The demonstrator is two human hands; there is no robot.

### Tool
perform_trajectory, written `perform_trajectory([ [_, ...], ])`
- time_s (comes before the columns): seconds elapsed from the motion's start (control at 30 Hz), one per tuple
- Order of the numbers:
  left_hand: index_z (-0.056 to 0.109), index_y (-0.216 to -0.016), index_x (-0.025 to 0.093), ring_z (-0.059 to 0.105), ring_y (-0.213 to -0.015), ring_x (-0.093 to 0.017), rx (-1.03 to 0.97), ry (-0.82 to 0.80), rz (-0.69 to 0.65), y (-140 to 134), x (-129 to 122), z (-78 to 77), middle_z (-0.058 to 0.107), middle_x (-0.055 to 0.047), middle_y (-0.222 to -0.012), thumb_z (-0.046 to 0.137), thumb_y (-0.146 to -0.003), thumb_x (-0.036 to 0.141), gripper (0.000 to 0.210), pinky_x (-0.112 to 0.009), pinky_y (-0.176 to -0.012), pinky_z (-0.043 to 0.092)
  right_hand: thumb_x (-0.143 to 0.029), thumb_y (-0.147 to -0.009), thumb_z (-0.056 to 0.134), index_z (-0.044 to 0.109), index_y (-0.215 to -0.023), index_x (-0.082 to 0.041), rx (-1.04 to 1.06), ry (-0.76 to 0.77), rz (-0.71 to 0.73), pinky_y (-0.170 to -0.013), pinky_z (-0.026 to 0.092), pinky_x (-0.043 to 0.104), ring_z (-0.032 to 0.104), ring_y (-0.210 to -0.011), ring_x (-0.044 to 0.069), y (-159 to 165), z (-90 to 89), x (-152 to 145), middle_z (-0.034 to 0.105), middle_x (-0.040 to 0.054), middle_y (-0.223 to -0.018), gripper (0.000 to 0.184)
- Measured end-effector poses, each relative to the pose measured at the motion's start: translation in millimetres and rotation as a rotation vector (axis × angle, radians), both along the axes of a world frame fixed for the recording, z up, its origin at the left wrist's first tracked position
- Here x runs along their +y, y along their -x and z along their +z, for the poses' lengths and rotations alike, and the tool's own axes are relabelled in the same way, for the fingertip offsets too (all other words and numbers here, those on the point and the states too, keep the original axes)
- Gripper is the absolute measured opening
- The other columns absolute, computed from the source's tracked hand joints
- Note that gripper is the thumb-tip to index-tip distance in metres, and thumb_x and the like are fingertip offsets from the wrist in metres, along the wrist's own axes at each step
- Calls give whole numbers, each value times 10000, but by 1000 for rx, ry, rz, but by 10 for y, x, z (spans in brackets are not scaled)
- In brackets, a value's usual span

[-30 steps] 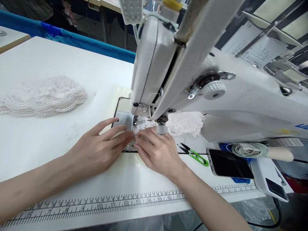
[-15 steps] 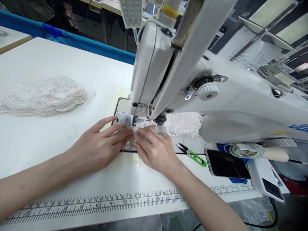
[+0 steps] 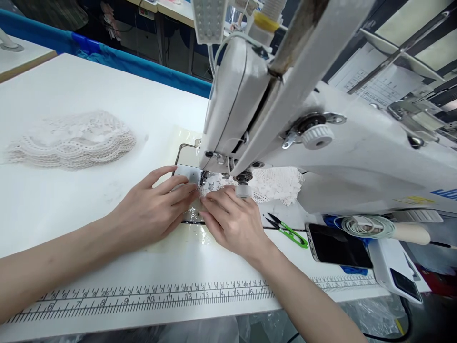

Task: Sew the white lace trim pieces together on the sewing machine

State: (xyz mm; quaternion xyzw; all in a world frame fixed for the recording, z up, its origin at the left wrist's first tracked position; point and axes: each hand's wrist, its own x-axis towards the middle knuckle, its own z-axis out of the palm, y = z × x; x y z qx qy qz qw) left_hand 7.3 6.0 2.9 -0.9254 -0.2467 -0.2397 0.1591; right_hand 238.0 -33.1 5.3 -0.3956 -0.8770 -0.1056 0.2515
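Note:
A piece of white lace fabric (image 3: 274,183) runs under the head of a white sewing machine (image 3: 228,95). Close to the presser foot (image 3: 203,177), my left hand (image 3: 157,205) has its fingertips closed on the near edge of the lace, over the metal needle plate (image 3: 187,174). My right hand (image 3: 233,219) pinches the same edge just to the right, its fingers bent and partly under the machine's white knob (image 3: 243,191). Both sets of fingertips nearly meet, and the bit of lace between them is mostly hidden.
A stack of lace pieces (image 3: 74,140) lies on the white table at left. Right of my right hand are green thread snips (image 3: 287,231), a phone (image 3: 339,245), a coil of pale cord (image 3: 367,225) and a white device (image 3: 394,271). A printed ruler (image 3: 167,300) follows the front edge.
The view has shifted slightly, moving the scene a little to the right. Both hands stay at the lace by the presser foot, with almost the same finger positions.

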Motion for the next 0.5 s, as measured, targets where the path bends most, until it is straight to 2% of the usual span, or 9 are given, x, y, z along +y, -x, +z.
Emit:
perform_trajectory([
  [0.27,772,-1106,223,689,-1112,-200,-9,-5,19,8,-12,-4,803,8,-1177,475,-1062,166,305,-421,-1182,428,-286,-1069,556,788,-1072,-179,68,150,-7,-823,533,360,704,-902,197,-19,15,9,801,67,-1021,256],
  [0.5,763,-1119,202,682,-1116,-205,-25,25,19,-11,27,-14,809,2,-1158,475,-1057,157,299,-418,-1191,395,-267,-1056,575,780,-1123,-133,63,148,6,-818,543,361,704,-947,219,-17,8,7,788,92,-1059,254],
])
